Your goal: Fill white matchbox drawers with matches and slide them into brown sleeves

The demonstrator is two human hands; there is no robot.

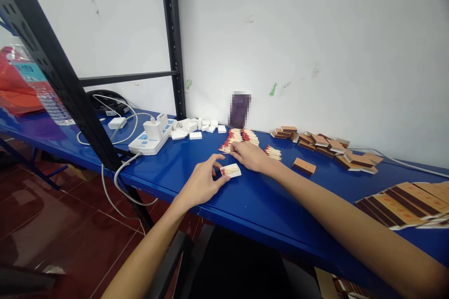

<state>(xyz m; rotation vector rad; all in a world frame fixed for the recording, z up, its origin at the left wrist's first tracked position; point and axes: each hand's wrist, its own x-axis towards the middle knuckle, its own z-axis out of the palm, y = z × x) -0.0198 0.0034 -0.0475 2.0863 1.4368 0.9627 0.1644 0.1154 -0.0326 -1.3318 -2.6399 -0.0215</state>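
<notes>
My left hand (203, 181) has its thumb and fingers around the left end of a small white matchbox tray (237, 172), which lies on the blue table with some red-tipped matches in it. My right hand (250, 155) reaches to the near edge of a pile of matches (234, 136), its fingers curled together at the match heads. What those fingertips hold, if anything, is hidden. Another match pile (250, 137) lies just behind that hand, and a smaller bunch of matches (273, 152) is to its right.
White trays (192, 126) are heaped at the back left beside a power strip (149, 142) with cables. A single matchbox sleeve (304, 166) lies to the right, with more sleeves (321, 140) behind and flat ones (407, 201) at far right. Black shelf posts (171, 32) rise on the left.
</notes>
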